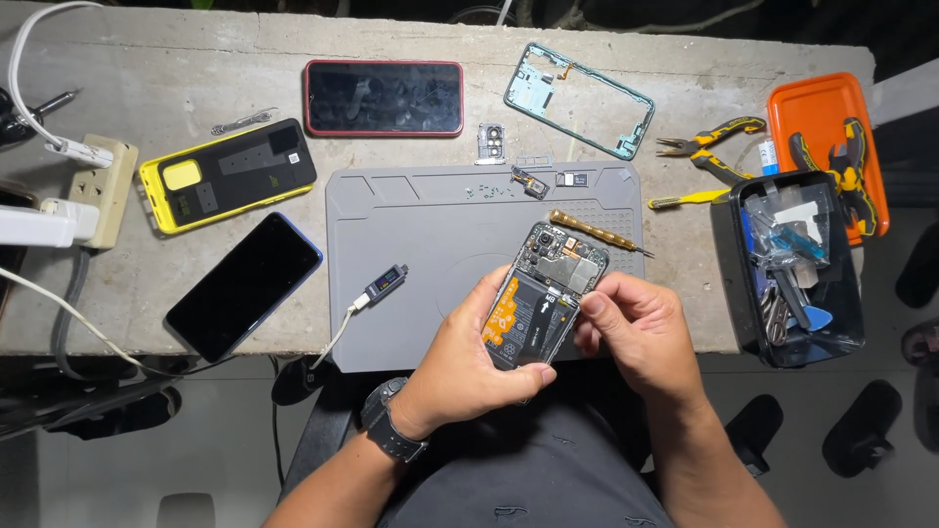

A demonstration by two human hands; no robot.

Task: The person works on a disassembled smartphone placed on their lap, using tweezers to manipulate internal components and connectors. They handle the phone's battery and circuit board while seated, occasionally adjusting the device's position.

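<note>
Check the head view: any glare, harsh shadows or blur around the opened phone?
Head view: sharp and evenly lit on the opened phone, left hand and right hand; mild reflections on the red-edged phone screen; floor below the table falls into deep shadow.

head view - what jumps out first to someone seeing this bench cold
The opened phone at the centre draws the eye first, its back off and an orange-labelled battery showing, cradled in the left hand while the right hand pinches its edge above the grey work mat. Next come the yellow-edged back cover on the left of the bench and the orange tray with pliers at the far right.
</note>
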